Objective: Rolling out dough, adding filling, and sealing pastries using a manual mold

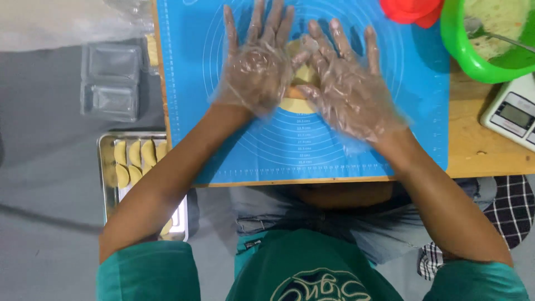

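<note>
A metal tray [107, 167] of folded pastries is seen at far left. The left hand [256, 67], fingers spread flat, and the right hand [348, 83], likewise splayed, are pressed on a yellow dough piece [298, 105] lying between and beneath both palms, on the blue mat [223, 150].

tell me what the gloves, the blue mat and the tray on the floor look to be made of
Gloves on the left hand and right hand: thin clear plastic film, crinkled and glossy. Blue mat: probably silicone, flat, matte, with printed rings. Tray: metal, judging by its grey shiny rim.
</note>
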